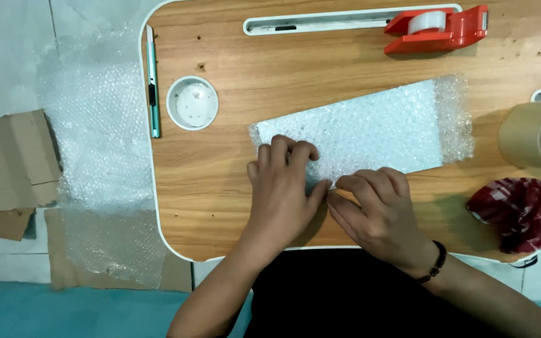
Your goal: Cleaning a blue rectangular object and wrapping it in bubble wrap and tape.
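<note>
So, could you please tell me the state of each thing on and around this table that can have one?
bubble-wrapped parcel: wrapped, lying flat
left hand: pressing on the parcel
right hand: fingertips at the parcel's edge
tape dispenser: loaded with clear tape
utility knife: lying flat; blade unclear

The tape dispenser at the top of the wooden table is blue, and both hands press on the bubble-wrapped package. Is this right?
Not quite. The head view shows the tape dispenser is red, not blue. The rest holds: it sits at the top of the wooden table, and the left hand and right hand press on the bubble-wrapped package.
</note>
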